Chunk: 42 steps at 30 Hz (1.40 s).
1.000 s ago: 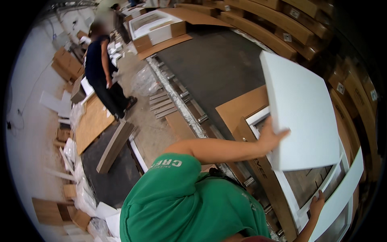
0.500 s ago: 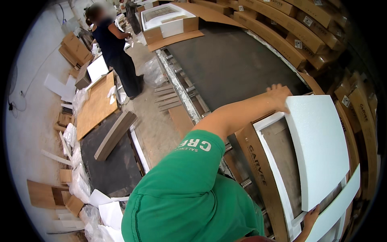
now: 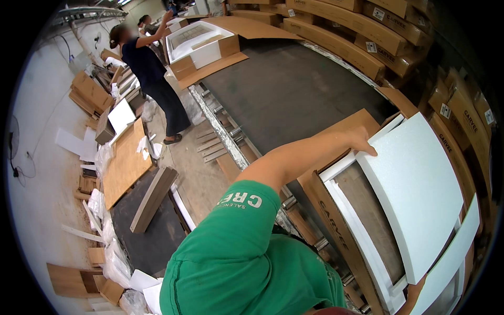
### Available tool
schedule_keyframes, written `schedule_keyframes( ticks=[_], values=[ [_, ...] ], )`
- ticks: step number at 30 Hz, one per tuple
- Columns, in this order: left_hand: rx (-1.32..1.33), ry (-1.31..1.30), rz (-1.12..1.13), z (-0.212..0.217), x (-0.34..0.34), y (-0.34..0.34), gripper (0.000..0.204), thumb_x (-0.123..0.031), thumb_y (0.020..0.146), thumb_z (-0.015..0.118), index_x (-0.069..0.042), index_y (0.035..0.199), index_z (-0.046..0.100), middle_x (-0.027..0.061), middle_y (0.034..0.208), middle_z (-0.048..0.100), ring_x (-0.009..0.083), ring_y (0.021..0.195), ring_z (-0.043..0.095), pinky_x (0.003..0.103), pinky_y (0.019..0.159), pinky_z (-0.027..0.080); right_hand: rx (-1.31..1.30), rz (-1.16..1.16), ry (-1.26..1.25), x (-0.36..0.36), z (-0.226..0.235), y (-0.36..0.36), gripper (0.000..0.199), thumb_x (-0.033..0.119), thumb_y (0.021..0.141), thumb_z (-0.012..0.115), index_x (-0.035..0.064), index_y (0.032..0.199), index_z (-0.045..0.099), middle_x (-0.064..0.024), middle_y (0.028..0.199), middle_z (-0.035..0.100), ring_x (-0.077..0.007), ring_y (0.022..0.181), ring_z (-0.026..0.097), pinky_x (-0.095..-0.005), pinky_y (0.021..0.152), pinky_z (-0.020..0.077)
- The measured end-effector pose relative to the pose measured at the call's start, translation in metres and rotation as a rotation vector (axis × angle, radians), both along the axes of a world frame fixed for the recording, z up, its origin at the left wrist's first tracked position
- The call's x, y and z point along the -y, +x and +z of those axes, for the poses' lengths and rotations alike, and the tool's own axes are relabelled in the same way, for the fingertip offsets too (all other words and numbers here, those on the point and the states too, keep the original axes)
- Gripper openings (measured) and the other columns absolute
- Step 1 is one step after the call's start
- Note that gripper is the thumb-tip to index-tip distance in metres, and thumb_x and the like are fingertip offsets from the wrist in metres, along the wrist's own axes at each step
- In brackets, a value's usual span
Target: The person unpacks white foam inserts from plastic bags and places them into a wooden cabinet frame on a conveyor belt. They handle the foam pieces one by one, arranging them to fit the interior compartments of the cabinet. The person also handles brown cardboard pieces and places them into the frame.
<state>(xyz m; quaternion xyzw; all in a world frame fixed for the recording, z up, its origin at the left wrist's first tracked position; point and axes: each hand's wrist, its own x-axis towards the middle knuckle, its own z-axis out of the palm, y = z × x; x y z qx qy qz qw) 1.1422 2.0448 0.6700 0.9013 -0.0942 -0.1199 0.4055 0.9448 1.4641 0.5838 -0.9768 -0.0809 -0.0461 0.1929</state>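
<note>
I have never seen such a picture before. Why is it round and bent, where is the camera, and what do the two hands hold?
There is no machine here. A person wears a wide fisheye camera on the head, and it looks down, so you see the person's own green shirt at the bottom. This lens bends straight edges near the rim, which makes the picture look round.

The left hand reaches out and grips the top corner of a white foam sheet. The right hand is only partly visible at the lower edge, at the sheet's bottom end. The sheet is over an open cardboard box with white foam edging, on a long work table with a dark surface.

Farther away, another person stands by a second open box. Long cardboard cartons are stacked on the right.
</note>
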Motion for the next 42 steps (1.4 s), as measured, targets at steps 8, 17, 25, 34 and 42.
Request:
schedule_keyframes(
  ticks=[8,17,25,34,42],
  values=[
    [0.151,0.011,0.08,-0.029,0.029,0.021,0.087,-0.049,0.052,0.077,0.005,0.115,0.05,0.0225,0.115,0.052,0.0321,0.105,0.052,0.033,0.086,0.044,0.016,-0.124,0.076,-0.035,0.017,-0.002,0.04,0.019,0.076,0.056,-0.0059,0.108,0.053,-0.022,0.097,0.059,-0.0331,0.09,0.058,-0.0375,0.079,0.0445],
    [0.068,-0.26,0.08,0.026,0.054,-0.02,0.073,-0.027,0.068,0.075,0.005,0.121,0.037,0.018,0.109,0.053,0.0228,0.093,0.058,0.032,0.079,0.048,0.189,-0.114,-0.054,-0.029,0.018,-0.002,0.036,0.003,0.072,0.048,-0.002,0.107,0.052,-0.0259,0.088,0.057,-0.0417,0.082,0.054,-0.0433,0.074,0.0444],
    [0.084,-0.203,0.116,0.057,0.047,-0.027,0.086,-0.019,0.061,0.077,0.004,0.13,0.031,0.0201,0.12,0.048,0.0262,0.102,0.053,0.034,0.089,0.041,-0.042,-0.466,-0.131,-0.04,0.039,-0.013,0.048,0.018,0.067,0.062,-0.0004,0.109,0.047,-0.0249,0.086,0.058,-0.0378,0.081,0.058,-0.0446,0.073,0.0469],
    [-0.035,-0.337,0.107,0.075,0.048,-0.088,0.069,-0.008,0.063,0.072,0.007,0.123,0.042,0.0178,0.108,0.056,0.0231,0.095,0.056,0.03,0.084,0.043,-0.05,-0.536,-0.008,-0.036,0.035,-0.014,0.034,0.013,0.072,0.061,0.0025,0.102,0.047,-0.0214,0.082,0.06,-0.0383,0.08,0.058,-0.0446,0.07,0.0464],
    [0.035,-0.348,0.212,0.054,0.039,-0.094,0.072,-0.009,0.062,0.074,0.008,0.123,0.04,0.0168,0.109,0.056,0.023,0.094,0.056,0.031,0.083,0.043,-0.059,-0.485,0.07,-0.027,0.041,-0.018,0.036,0.015,0.073,0.063,0.002,0.102,0.048,-0.0201,0.076,0.06,-0.0358,0.073,0.059,-0.0418,0.066,0.0461]
  ],
)
